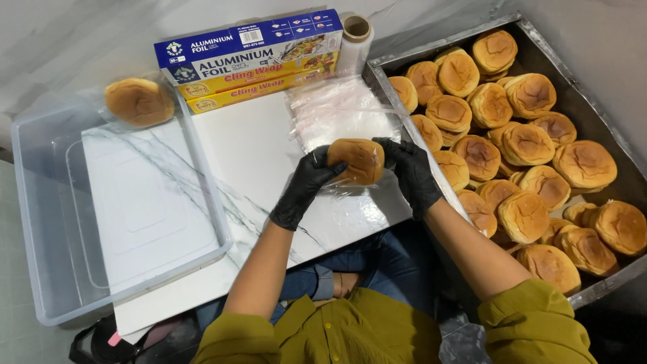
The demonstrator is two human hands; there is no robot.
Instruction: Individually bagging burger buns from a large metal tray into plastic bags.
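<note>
The left hand, in a black glove, grips the left side of a round brown bun with its fingers closed on it, and the right hand, also in a black glove, grips the right side of the same bun in the same way. The bun is held between both hands just above a sheet of clear plastic wrap, which lies spread on the white marble bench and runs up to the roll of wrap behind it. Beside the roll lie three long boxes: one blue foil box and two yellow wrap boxes stacked under it. To the right of the hands stands a big metal tray full of many more buns, piled close together. To the left of the hands stands a clear plastic tub, and one wrapped bun rests at its far corner. Below the hands, olive green sleeves and blue jeans of the person are visible.
</note>
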